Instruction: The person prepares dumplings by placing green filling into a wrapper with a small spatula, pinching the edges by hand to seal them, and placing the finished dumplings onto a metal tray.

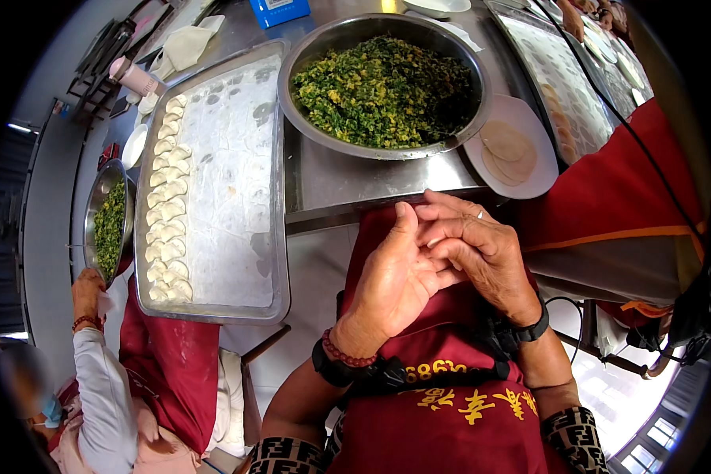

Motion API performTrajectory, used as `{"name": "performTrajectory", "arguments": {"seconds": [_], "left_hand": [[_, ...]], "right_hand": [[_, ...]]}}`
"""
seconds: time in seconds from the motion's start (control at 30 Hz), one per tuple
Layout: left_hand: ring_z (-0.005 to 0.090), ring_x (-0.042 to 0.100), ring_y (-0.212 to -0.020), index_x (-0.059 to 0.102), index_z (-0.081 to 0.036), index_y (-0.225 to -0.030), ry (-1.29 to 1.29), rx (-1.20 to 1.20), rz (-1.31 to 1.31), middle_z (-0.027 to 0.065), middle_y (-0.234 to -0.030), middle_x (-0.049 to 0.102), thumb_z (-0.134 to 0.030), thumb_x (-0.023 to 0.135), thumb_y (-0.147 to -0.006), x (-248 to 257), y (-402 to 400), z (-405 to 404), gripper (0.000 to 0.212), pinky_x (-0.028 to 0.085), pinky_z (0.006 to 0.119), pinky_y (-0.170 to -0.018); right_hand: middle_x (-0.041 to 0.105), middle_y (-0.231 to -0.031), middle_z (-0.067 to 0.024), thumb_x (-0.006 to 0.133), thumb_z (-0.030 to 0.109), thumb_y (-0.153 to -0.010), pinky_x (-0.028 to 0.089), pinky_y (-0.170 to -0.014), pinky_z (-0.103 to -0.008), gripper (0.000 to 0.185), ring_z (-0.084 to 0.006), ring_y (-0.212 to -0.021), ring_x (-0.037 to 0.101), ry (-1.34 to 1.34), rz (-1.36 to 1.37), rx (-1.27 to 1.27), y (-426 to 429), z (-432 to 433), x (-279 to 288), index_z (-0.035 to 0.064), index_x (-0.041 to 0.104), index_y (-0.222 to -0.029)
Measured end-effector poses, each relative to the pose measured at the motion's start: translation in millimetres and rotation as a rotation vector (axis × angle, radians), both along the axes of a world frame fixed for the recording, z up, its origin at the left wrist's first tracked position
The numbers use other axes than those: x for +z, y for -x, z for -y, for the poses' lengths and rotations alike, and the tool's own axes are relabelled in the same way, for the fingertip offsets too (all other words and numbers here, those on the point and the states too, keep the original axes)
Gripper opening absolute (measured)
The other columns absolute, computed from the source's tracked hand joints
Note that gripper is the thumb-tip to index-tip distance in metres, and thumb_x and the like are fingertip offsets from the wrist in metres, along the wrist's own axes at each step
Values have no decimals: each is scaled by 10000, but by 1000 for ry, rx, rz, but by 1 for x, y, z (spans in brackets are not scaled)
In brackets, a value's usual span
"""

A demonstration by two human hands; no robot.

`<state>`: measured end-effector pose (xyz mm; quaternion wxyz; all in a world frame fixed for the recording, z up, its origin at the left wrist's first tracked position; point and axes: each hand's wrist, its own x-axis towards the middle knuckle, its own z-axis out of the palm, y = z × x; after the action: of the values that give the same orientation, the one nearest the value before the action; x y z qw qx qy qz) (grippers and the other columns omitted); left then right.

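Observation:
My left hand (pixel 391 275) is palm up with its thumb raised, and nothing shows on its palm. My right hand (pixel 480 255) lies across its fingers, the two touching above my dark red apron (pixel 444 426). Whether anything small is between the fingers is hidden. Just beyond them, a large steel bowl (pixel 385 151) holds chopped greens with yellow bits (pixel 379 89). Round dough wrappers (pixel 509 151) overlap on a white plate (pixel 542 172) at the bowl's right. On the left, a metal tray (pixel 237 178) bears folded dumplings (pixel 169 207) along its left side.
A co-worker's hand (pixel 87 290) touches a smaller bowl of greens (pixel 109 228) at the left. A person in a red apron (pixel 646 172) sits close on the right. Another tray (pixel 560 71) with dumplings stands at upper right. The steel table's edge (pixel 326 220) runs before me.

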<state>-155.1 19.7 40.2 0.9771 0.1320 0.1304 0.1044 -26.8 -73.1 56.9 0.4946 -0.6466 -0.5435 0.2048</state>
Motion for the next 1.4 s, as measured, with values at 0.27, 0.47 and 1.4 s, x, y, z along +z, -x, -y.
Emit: {"name": "performTrajectory", "arguments": {"seconds": [0.27, 0.47, 1.4], "left_hand": [[272, 524, -1234, 428, -24, -1358, -40, 19, 5, 148, -1328, 518, -572, 310, -1016, 3, -1, 2, 657, 409, 509, -1064], [254, 506, -1251, 410, 1, -1367, -8, 43, -1, 152, -1333, 505, -590, 318, -1010, 7, -1, 3, 696, 400, 483, -1077], [247, 484, -1242, 405, 43, -1363, -25, 144, -17, 132, -1308, 516, -552, 370, -1016, 3, 0, 5, 689, 343, 432, -1117]], "right_hand": [[721, -1093, -69, 743, 87, -777, 462, -977, -387, 176, -288, -1233, 578, 8, 151, 28, -2, -3, 5, 68, 733, -952], [712, -1143, -77, 753, 96, -772, 454, -992, -392, 284, -306, -1272, 552, 3, 8, 25, -5, 0, 5, 88, 743, -1056], [714, -1135, -102, 729, 126, -827, 430, -1028, -389, 186, -312, -1292, 535, -33, -104, -68, -2, -5, 1, 52, 749, -996]]}}
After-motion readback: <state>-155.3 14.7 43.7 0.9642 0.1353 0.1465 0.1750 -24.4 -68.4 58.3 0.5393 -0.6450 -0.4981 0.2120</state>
